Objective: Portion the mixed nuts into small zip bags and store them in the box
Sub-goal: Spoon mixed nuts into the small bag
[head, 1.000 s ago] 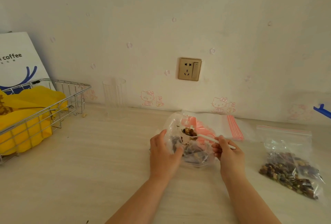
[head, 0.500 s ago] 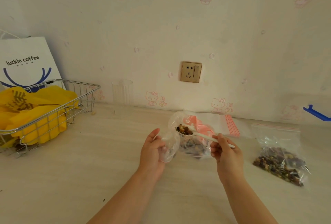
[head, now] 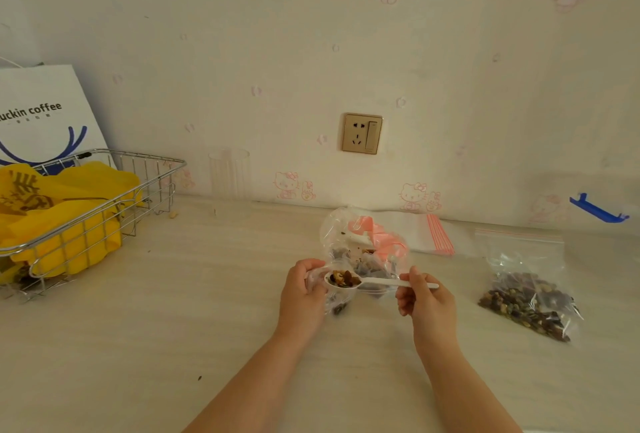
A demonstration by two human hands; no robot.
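Note:
My left hand (head: pixel 300 297) grips a small clear zip bag (head: pixel 334 297) by its mouth, a few nuts at its bottom. My right hand (head: pixel 425 301) pinches the handle of a white plastic spoon (head: pixel 377 282). The spoon's bowl, heaped with mixed nuts, sits at the small bag's opening. Behind them stands the big clear bag of mixed nuts (head: pixel 363 249) with a pink strip, open at the top. A filled zip bag of nuts (head: pixel 526 290) lies on the table to the right.
A wire basket (head: pixel 104 204) lined with yellow plastic stands at the left, a white coffee paper bag (head: pixel 41 114) behind it. A stack of flat zip bags (head: pixel 415 232) lies by the wall, a clear cup (head: pixel 228 173) farther left, a blue clip (head: pixel 597 209) at far right.
My right hand carried the loaded spoon out of the big bag and down to the small bag's mouth. My left hand lifted the small bag toward me, away from the big bag.

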